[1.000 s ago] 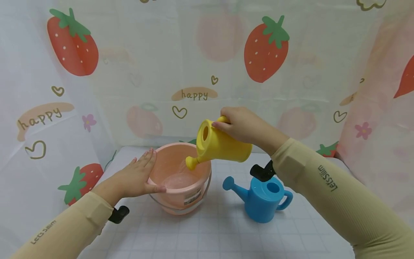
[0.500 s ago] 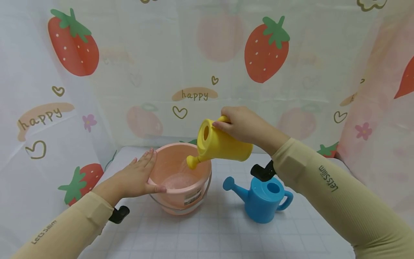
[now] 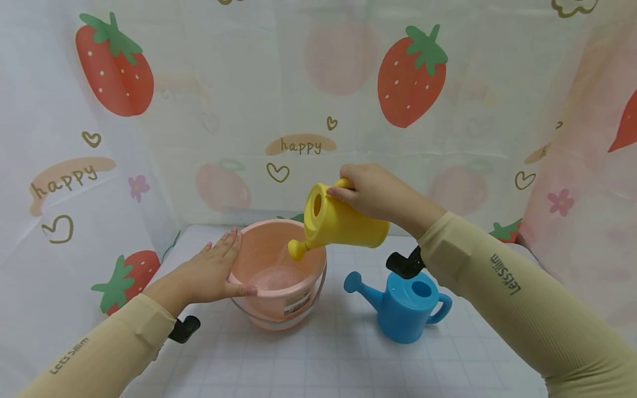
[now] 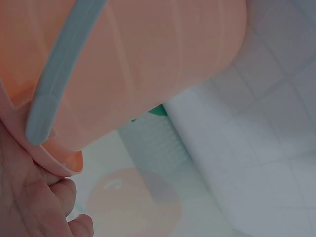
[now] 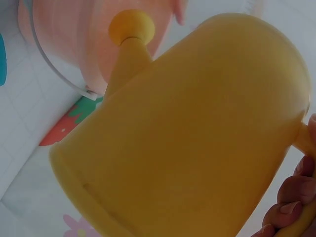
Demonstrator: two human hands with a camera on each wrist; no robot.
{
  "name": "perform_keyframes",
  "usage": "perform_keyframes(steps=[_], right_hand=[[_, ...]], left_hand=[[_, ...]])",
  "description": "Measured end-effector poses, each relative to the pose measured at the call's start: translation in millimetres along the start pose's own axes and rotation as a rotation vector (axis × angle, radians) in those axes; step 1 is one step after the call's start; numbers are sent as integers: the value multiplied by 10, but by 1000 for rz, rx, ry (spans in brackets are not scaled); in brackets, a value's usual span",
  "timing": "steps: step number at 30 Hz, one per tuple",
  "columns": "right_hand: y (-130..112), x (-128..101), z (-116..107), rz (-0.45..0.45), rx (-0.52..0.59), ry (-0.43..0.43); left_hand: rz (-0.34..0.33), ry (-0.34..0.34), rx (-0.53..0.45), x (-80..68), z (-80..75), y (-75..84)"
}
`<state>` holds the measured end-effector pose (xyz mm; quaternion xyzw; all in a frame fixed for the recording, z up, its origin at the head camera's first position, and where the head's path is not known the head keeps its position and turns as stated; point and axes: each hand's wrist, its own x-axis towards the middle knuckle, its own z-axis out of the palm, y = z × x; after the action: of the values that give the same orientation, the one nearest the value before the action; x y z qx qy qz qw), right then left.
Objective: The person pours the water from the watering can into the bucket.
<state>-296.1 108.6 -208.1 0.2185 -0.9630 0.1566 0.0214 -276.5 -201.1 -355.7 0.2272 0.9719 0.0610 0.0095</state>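
A pink bucket (image 3: 266, 307) stands on the table, its pale handle (image 4: 61, 79) hanging down in front. My left hand (image 3: 211, 271) rests on the bucket's left rim, fingers straight and thumb laid along the near edge. Above the right side of the bucket, my right hand (image 3: 370, 193) grips the handle of a yellow watering can (image 3: 348, 224). The can is tipped left, and its round spout head (image 3: 296, 250) points down into the bucket. The right wrist view shows curled fingers (image 5: 291, 195) round the can's handle. A paler, shiny patch shows on the bucket's floor.
A blue watering can (image 3: 403, 315) stands upright to the right of the bucket, below the right forearm, spout facing left. The white table (image 3: 318, 365) has a faint grid. A strawberry-print curtain (image 3: 239, 83) surrounds it at the back and sides.
Both hands, the bucket and the tipped yellow watering can keep nearly the same places. The whole head view has shifted very slightly.
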Motion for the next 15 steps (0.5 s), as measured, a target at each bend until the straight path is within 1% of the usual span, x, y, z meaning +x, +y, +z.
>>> perform_keyframes(steps=[7, 15], right_hand=[[-1, 10, -6, -7, -3, 4], [-22, 10, -33, -7, -18, -1]], left_hand=[[-15, -12, -3, 8, 13, -9], [-12, -7, -10, 2, 0, 6]])
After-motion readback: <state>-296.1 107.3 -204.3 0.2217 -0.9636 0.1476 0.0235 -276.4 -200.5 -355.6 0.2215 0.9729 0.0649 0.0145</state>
